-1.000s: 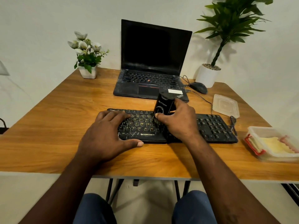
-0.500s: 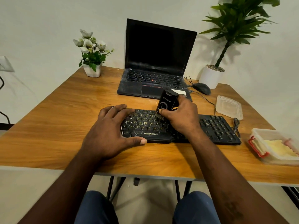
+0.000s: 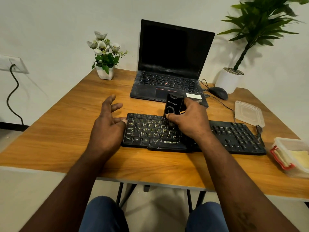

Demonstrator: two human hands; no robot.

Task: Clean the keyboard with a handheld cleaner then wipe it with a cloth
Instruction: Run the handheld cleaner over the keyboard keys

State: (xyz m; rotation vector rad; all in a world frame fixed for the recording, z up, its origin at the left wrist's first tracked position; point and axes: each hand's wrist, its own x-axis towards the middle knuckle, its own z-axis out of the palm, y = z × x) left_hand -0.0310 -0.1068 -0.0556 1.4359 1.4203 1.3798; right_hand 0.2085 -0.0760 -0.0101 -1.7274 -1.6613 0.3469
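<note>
1. Far left, off the table: wall socket (image 3: 14,64) with a black cable hanging from it.
2. Table (image 3: 58,139), back-left corner: small white pot of white flowers (image 3: 105,64), well apart from the keyboard.
3. Left hand (image 3: 108,126) is empty, fingers spread and relaxed. Thumb tip sits at the keyboard's left edge; contact unclear.
4. Keyboard (image 3: 147,134): black, lying flat at table centre, near the front edge. The right hand and forearm hide its middle section.
5. Handheld cleaner (image 3: 173,106): black, upright, lower end down on the upper key rows about mid-keyboard. From this view it overlaps the laptop's front edge.
6. Right hand (image 3: 190,121) is wrapped round the cleaner, thumb low on its front face, fingers behind.
7. Laptop (image 3: 170,61): just behind the keyboard, lid up, screen dark.
8. Mouse (image 3: 219,92): right of the laptop, just in front of the tall plant's white pot (image 3: 228,81).
9. Clear lid (image 3: 249,113): flat on the table, just behind the keyboard's right end.
10. Clear box (image 3: 299,171) with a red clip, at the right edge — uncovered, yellow cloth (image 3: 301,155) inside.
</note>
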